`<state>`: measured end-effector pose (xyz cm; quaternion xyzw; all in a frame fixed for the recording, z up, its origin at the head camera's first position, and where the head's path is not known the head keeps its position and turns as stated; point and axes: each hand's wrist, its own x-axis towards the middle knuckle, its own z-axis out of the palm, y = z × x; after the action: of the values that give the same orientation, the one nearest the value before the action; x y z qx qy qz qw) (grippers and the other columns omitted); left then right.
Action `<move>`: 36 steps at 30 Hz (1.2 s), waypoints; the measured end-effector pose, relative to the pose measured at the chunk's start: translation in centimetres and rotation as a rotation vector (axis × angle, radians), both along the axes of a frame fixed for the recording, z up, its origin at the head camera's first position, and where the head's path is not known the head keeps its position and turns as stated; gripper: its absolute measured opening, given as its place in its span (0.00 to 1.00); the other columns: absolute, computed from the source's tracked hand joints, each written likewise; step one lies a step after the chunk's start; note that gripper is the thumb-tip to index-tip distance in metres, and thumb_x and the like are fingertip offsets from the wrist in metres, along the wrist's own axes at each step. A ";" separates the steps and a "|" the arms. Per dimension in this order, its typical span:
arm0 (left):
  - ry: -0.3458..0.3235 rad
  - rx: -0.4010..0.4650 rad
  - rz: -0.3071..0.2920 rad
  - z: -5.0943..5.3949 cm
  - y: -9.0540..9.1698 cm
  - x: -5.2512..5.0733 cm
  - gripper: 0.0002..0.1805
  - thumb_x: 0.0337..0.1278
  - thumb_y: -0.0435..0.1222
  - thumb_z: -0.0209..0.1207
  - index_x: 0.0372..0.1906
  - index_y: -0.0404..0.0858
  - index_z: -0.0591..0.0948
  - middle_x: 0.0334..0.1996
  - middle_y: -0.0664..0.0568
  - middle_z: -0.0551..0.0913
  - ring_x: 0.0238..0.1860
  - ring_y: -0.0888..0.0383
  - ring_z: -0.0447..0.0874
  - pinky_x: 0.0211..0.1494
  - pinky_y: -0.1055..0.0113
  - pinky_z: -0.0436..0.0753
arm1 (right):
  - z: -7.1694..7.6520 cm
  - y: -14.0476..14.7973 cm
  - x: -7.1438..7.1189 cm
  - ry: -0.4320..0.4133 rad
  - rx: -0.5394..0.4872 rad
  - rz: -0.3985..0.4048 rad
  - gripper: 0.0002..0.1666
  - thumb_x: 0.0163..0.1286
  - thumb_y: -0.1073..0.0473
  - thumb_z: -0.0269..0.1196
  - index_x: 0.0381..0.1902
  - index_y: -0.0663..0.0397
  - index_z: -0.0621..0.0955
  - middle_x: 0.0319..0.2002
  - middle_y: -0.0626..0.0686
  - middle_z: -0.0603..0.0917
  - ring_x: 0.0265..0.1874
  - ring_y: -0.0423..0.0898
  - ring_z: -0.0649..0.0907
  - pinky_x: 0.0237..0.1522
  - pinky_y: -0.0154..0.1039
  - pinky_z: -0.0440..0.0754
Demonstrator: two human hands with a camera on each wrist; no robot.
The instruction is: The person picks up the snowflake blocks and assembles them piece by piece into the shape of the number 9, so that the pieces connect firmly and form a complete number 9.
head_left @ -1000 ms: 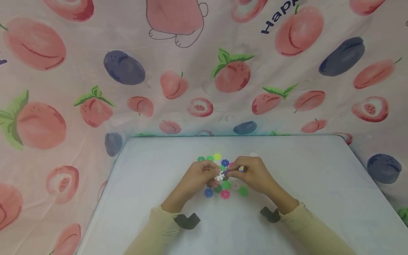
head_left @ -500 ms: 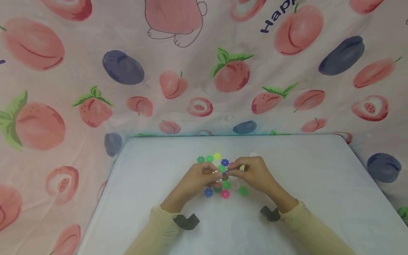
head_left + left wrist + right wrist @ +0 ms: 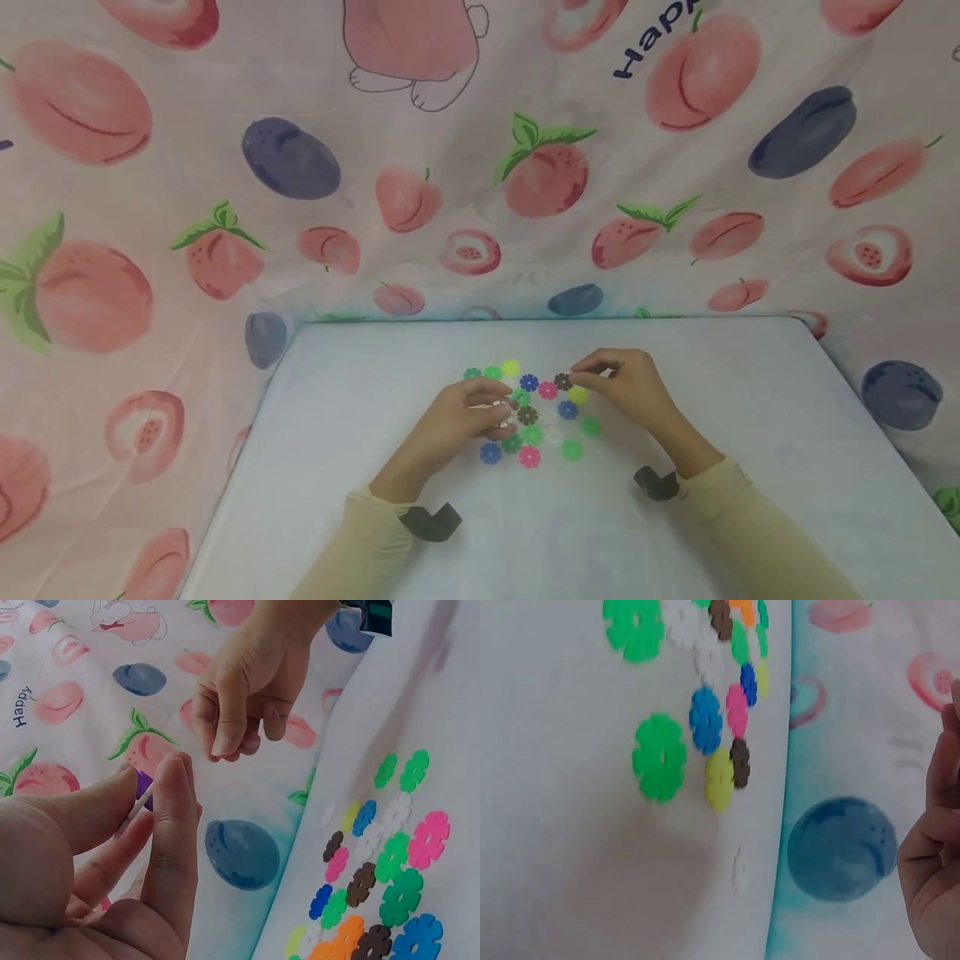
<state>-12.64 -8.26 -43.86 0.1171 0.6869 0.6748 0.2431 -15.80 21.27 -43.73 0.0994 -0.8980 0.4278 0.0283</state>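
My left hand [image 3: 457, 417] pinches a white notched plastic disc [image 3: 136, 811] between thumb and fingertips, above the loose discs. A purple disc [image 3: 145, 786] is against it, apparently slotted into it; the fingers hide most of both. My right hand [image 3: 630, 385] hovers to the right, fingers loosely bent and thumb near the fingertips, with nothing visible between them. Nearest it in the head view are a brown disc [image 3: 563, 382] and a yellow disc [image 3: 578, 395] on the table. In the right wrist view, only part of the right hand [image 3: 934, 877] shows at the edge.
Several flower-shaped discs lie flat on the white table [image 3: 337, 400], among them a pink disc [image 3: 529, 457], a blue disc [image 3: 491, 453] and a green disc [image 3: 572, 451]. A fruit-print cloth [image 3: 450, 192] hangs behind the table's far edge.
My right hand has let go of the purple disc and moved right and away from the left hand. The left hand keeps the joined discs, having shifted slightly left.
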 end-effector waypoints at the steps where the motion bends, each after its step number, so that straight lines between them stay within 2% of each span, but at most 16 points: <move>1: -0.002 0.005 -0.002 0.0 -0.1 0.0 0.22 0.66 0.37 0.65 0.63 0.36 0.78 0.57 0.37 0.82 0.46 0.51 0.92 0.54 0.59 0.88 | -0.2 0.3 -0.3 -0.010 0.005 -0.017 0.05 0.62 0.48 0.75 0.35 0.38 0.91 0.35 0.41 0.90 0.37 0.42 0.83 0.36 0.36 0.81; 5: 0.009 -0.013 -0.018 -0.1 -0.3 -0.1 0.27 0.67 0.38 0.65 0.68 0.40 0.76 0.60 0.35 0.81 0.47 0.51 0.91 0.54 0.60 0.87 | -0.9 1.7 -1.4 -0.039 0.034 -0.068 0.09 0.65 0.43 0.72 0.37 0.38 0.90 0.38 0.43 0.90 0.40 0.45 0.83 0.38 0.39 0.81; 12: 0.035 -0.094 -0.032 -0.1 -0.6 0.0 0.26 0.68 0.42 0.64 0.67 0.40 0.78 0.64 0.39 0.79 0.49 0.54 0.91 0.59 0.61 0.85 | -2.1 3.4 -3.2 -0.038 0.083 -0.109 0.11 0.66 0.46 0.71 0.40 0.45 0.89 0.39 0.48 0.90 0.42 0.48 0.85 0.42 0.41 0.80; 17: 0.032 -0.105 -0.032 -0.2 -0.7 0.1 0.24 0.67 0.42 0.65 0.65 0.43 0.80 0.64 0.41 0.79 0.50 0.54 0.90 0.60 0.61 0.85 | -3.1 4.0 -4.3 -0.112 0.085 -0.122 0.15 0.67 0.46 0.71 0.43 0.49 0.88 0.42 0.51 0.90 0.44 0.50 0.85 0.43 0.40 0.82; 23: 0.040 -0.096 -0.037 -0.2 -0.6 0.1 0.25 0.68 0.41 0.64 0.66 0.40 0.78 0.66 0.42 0.78 0.50 0.53 0.91 0.60 0.61 0.85 | -4.1 4.5 -5.6 -0.218 0.126 -0.123 0.17 0.66 0.47 0.71 0.45 0.53 0.87 0.43 0.55 0.89 0.42 0.50 0.84 0.40 0.37 0.82; 27: 0.051 -0.103 -0.030 -0.3 -0.6 0.2 0.23 0.68 0.41 0.64 0.64 0.41 0.80 0.66 0.41 0.78 0.50 0.54 0.90 0.58 0.61 0.86 | -5.0 4.8 -6.3 -0.274 0.151 -0.115 0.20 0.67 0.47 0.70 0.48 0.54 0.87 0.47 0.57 0.89 0.47 0.53 0.83 0.48 0.45 0.82; 31: 0.050 -0.121 -0.034 -0.3 -0.7 0.3 0.23 0.67 0.42 0.64 0.64 0.42 0.80 0.66 0.42 0.78 0.50 0.54 0.90 0.59 0.61 0.85 | -5.9 5.1 -6.9 -0.334 0.179 -0.115 0.23 0.68 0.45 0.69 0.53 0.54 0.85 0.54 0.60 0.86 0.57 0.58 0.80 0.60 0.56 0.77; 36: 0.037 -0.112 -0.044 -0.1 -0.9 0.3 0.24 0.68 0.42 0.64 0.65 0.42 0.79 0.66 0.41 0.78 0.48 0.53 0.91 0.60 0.60 0.85 | -6.3 5.2 -7.3 -0.399 0.200 -0.135 0.25 0.66 0.44 0.70 0.55 0.52 0.83 0.56 0.61 0.82 0.57 0.60 0.77 0.60 0.59 0.76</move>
<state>-12.34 -9.15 -43.95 0.1309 0.7251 0.6277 0.2512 -23.13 26.43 -49.99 -0.0449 -0.9283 0.3450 -0.1311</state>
